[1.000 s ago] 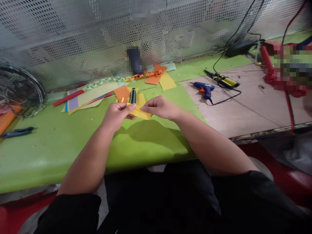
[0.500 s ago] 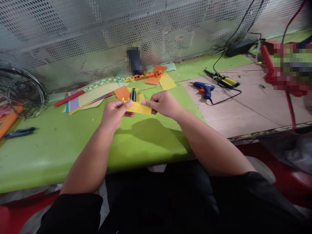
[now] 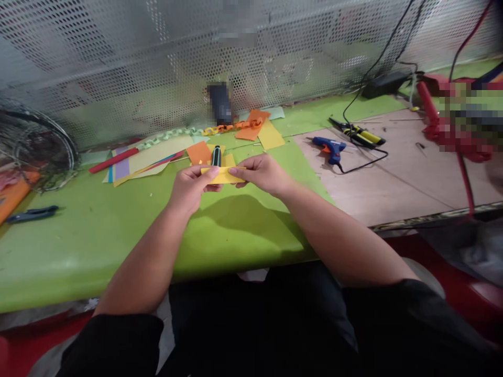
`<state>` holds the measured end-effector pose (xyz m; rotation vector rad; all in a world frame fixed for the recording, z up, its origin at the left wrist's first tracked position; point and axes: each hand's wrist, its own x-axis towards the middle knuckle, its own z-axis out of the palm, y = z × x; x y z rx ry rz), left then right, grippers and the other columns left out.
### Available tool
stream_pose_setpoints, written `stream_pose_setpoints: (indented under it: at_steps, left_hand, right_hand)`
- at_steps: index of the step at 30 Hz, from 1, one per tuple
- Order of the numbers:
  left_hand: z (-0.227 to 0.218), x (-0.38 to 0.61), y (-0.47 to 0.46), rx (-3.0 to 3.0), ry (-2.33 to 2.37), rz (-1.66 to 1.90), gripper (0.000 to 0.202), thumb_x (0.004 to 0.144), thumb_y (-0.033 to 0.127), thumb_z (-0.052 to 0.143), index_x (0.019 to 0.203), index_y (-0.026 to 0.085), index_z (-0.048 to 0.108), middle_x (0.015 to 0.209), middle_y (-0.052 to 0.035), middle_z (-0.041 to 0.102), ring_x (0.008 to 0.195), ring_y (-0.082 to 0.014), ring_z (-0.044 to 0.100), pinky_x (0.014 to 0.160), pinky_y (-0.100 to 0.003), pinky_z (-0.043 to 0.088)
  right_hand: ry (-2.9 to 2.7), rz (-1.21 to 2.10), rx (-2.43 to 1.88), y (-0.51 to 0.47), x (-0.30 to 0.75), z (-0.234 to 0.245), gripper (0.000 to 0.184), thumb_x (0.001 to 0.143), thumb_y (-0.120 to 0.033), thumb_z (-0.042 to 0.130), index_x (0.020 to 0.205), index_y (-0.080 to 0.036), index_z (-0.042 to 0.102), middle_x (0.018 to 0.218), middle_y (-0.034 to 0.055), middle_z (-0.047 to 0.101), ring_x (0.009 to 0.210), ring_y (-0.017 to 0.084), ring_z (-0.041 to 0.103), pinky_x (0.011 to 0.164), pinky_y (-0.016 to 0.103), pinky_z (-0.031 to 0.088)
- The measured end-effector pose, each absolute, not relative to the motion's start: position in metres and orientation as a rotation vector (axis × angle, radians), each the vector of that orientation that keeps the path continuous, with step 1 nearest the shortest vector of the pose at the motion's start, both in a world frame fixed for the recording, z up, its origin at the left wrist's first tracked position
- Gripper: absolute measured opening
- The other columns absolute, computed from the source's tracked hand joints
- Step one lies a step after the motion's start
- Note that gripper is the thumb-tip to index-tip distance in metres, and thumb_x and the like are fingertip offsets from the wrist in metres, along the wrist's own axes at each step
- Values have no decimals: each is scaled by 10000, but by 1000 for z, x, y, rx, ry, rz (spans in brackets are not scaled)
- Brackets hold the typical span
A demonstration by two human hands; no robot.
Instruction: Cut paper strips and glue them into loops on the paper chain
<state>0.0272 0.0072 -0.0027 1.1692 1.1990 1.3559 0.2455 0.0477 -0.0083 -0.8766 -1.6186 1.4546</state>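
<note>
Both hands hold a strip of yellow paper (image 3: 223, 176) level above the green tabletop. My left hand (image 3: 190, 189) pinches its left end between thumb and fingers. My right hand (image 3: 262, 174) pinches the right end. Just behind the strip stands a black-and-teal tool handle (image 3: 216, 156), its lower part hidden by the paper. An orange paper square (image 3: 199, 153) lies beside that handle. Further back runs a paper chain (image 3: 220, 125) of pale green and orange links.
Coloured paper sheets (image 3: 153, 159) and a red stick (image 3: 113, 159) lie to the left, with a wire fan guard (image 3: 39, 149) beyond. A blue glue gun (image 3: 329, 148) and yellow-handled pliers (image 3: 357, 135) rest on a plywood board (image 3: 393, 178). A perforated metal wall (image 3: 236, 52) stands behind.
The yellow strip has swung from a tilt to level between my hands, and my hands have drawn slightly closer. The head view has shifted a little.
</note>
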Motion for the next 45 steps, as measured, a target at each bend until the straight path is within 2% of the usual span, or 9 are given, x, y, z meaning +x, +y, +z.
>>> stream_pose_setpoints:
  at_steps: [3, 8, 11, 16, 23, 26, 33, 38, 45]
  left_hand:
    - [-6, 27, 5, 1225, 1223, 1257, 426, 658, 450, 1022, 925, 153, 872, 824, -75, 821, 646, -173, 765, 620, -303, 698]
    - [-10, 21, 9, 1309, 1267, 1183, 377, 671, 444, 1014, 907, 176, 891, 810, -65, 824, 678, -182, 769, 627, -301, 698]
    - [-4, 12, 15, 1284, 1316, 1099, 402, 592, 428, 1050, 839, 160, 880, 751, -69, 809, 623, -179, 756, 612, -294, 686]
    - [10, -18, 24, 1212, 1350, 1145, 473, 537, 473, 1066, 785, 134, 847, 711, -95, 794, 561, -180, 738, 582, -306, 674]
    - [17, -20, 18, 1216, 1214, 1220, 616, 745, 652, 926, 983, 89, 845, 850, -152, 822, 645, -189, 781, 618, -287, 672]
    - [10, 2, 9, 1288, 1169, 1097, 640, 705, 615, 969, 1070, 102, 855, 858, -134, 828, 641, -202, 784, 644, -326, 699]
    - [-3, 20, 4, 1312, 1242, 1194, 466, 730, 533, 978, 972, 147, 874, 835, -92, 829, 556, -157, 746, 598, -297, 696]
    - [1, 18, 6, 1302, 1284, 1193, 510, 679, 546, 1000, 952, 135, 870, 809, -98, 824, 536, -167, 741, 575, -303, 693]
    - [4, 16, 10, 1145, 1273, 1357, 527, 633, 504, 1025, 944, 116, 853, 756, -83, 800, 494, -153, 712, 530, -291, 665]
  right_hand:
    - [-1756, 1392, -874, 47, 249, -7, 456, 817, -615, 883, 861, -162, 854, 743, 51, 774, 624, 148, 683, 568, 261, 538]
    - [-1953, 1221, -853, 42, 251, 1, 442, 893, -567, 806, 853, -130, 859, 612, -7, 634, 523, 82, 415, 483, 258, 292]
    - [-1958, 1219, -841, 41, 254, 6, 433, 872, -555, 812, 857, -125, 867, 581, -25, 571, 528, 82, 361, 491, 270, 262]
    - [-1881, 1212, -945, 45, 268, 15, 390, 810, -545, 850, 815, -155, 868, 598, -4, 634, 511, 96, 393, 488, 289, 261]
    - [-1735, 1268, -944, 50, 278, 17, 430, 768, -595, 888, 772, -165, 860, 692, 66, 758, 550, 138, 531, 499, 301, 352]
    - [-1768, 1305, -931, 48, 272, 13, 431, 785, -594, 879, 800, -164, 868, 702, 68, 771, 543, 131, 542, 489, 289, 359]
    - [-1776, 1380, -885, 44, 262, 9, 442, 825, -606, 868, 937, -179, 884, 798, 58, 812, 631, 153, 680, 556, 267, 492]
    - [-1797, 1284, -1014, 49, 262, 8, 468, 830, -644, 871, 814, -176, 854, 660, 51, 765, 543, 135, 661, 483, 242, 447]
    - [-1420, 1357, -942, 59, 265, 8, 599, 721, -750, 914, 763, -169, 774, 722, 79, 766, 612, 168, 715, 622, 307, 633]
